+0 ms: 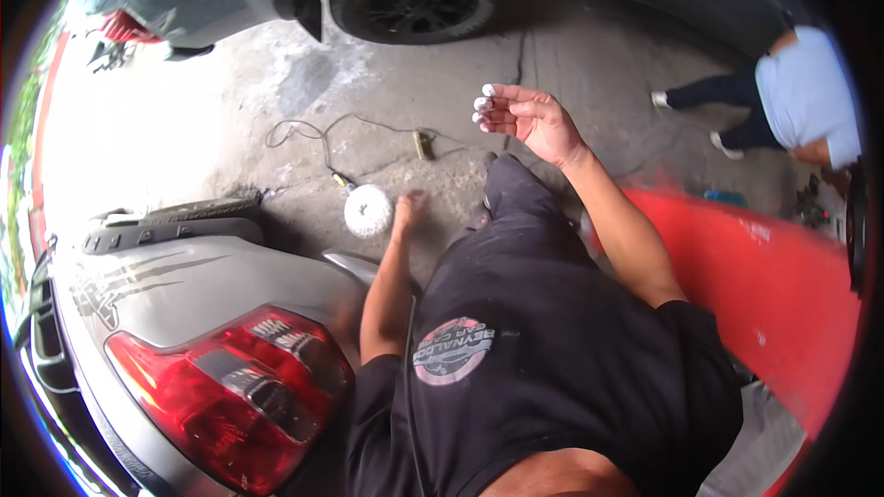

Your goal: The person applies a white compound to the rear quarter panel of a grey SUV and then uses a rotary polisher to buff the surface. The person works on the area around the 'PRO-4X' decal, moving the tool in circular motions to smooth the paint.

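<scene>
My right hand (545, 125) is raised in front of me, its fingers loosely bent and apart. White residue coats the fingertips, and nothing is held in it. My left hand (406, 210) hangs low beside the silver vehicle, at the right edge of a round, fluffy white polishing pad (368, 212). Its fingers are small and blurred, so a grip cannot be made out. A yellow and black tool end (342, 181) sticks out beyond the pad, and a dark cord (324, 136) runs from it in a loop over the concrete.
Close at my left stands a silver vehicle with a red taillight (241, 387). A red body panel (755, 285) is on my right. Ahead are a dark vehicle's wheel (419, 7) and a small yellowish object (423, 144) on the floor. A person in light blue (806, 92) is at the far right.
</scene>
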The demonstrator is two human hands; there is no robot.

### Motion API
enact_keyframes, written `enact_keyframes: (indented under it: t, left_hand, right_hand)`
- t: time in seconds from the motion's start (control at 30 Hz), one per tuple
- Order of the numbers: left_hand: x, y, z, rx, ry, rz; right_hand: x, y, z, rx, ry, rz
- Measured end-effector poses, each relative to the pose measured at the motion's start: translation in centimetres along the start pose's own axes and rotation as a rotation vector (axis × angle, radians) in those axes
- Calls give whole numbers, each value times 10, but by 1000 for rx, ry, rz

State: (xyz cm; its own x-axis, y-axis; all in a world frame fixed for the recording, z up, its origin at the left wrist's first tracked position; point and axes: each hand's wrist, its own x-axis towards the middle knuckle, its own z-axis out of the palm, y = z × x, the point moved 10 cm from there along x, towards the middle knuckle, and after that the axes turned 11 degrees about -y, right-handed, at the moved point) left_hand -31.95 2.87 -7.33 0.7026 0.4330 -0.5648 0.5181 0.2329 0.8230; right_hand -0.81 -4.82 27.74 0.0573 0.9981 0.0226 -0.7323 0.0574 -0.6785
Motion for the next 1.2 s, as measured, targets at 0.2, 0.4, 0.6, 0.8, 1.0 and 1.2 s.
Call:
enact_keyframes:
  t: [0.2, 0.4, 0.6, 0.8, 1.0, 1.2]
  left_hand:
    - [-19, -61, -43, 135, 96, -247]
    - [-38, -45, -123, -300, 431, -375]
    - [-29, 36, -227, -255, 764, -293]
    - [5, -60, -352, -493, 573, -425]
    - [-14, -40, -560, -699, 703, -319]
    - [-24, -25, -705, -717, 825, -283]
  right_hand:
    - [142, 13, 10, 43, -118, 93]
    - [334, -2, 48, -446, -301, 215]
    - [534, -32, 159, -1041, -443, -97]
    - [683, -87, 274, -1708, -258, -850]
    - [828, -95, 313, -2301, 199, -1079]
    - [947, 1, 373, -2411, -127, -993]
